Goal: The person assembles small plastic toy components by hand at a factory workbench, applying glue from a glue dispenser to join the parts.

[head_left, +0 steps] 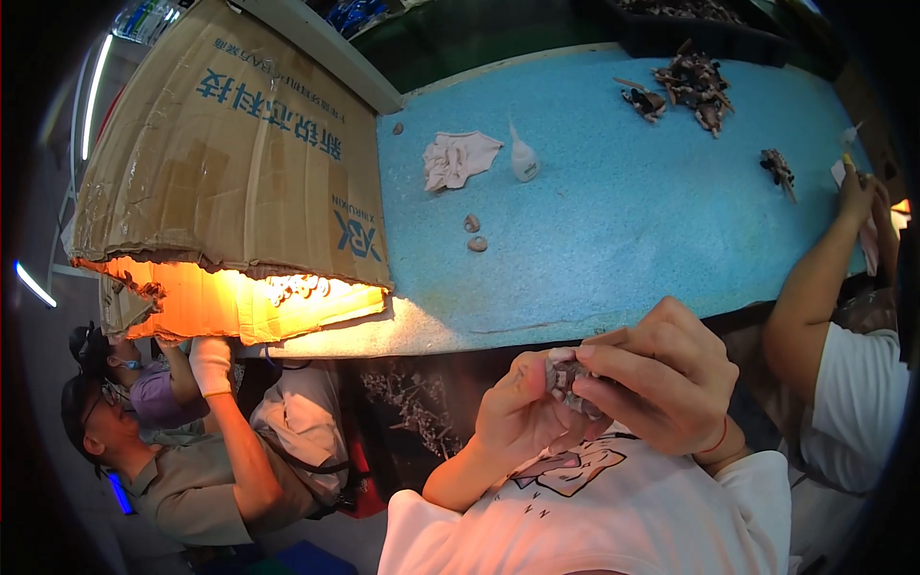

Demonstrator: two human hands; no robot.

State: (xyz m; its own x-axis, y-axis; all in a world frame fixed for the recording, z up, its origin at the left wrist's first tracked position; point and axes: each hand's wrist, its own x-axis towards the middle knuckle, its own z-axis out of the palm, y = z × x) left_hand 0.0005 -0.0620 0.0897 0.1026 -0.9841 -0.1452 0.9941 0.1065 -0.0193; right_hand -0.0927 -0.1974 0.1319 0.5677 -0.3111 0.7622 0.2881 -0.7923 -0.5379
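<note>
In front of my chest, off the near table edge, both hands come together. My left hand (522, 407) is closed around a small lumpy grey-and-white piece (567, 377); its exact kind does not show. My right hand (666, 374) presses its fingers against the same piece from the other side. A thin flat brown strip (606, 337) sticks out between the right fingers. On the blue tabletop (594, 230) ahead are two small brown rounded pieces (472, 230), a crumpled pale cloth (462, 160) and a white squeeze bottle (524, 161) with a thin nozzle.
A cardboard box (240, 134) stands at left, brightly lit inside, with small ring-like pieces (299, 287). Dark brown pieces are heaped (695, 86) at the far right, near a smaller cluster (777, 172). Co-workers sit left and right; one person's arm (815, 249) reaches over the table.
</note>
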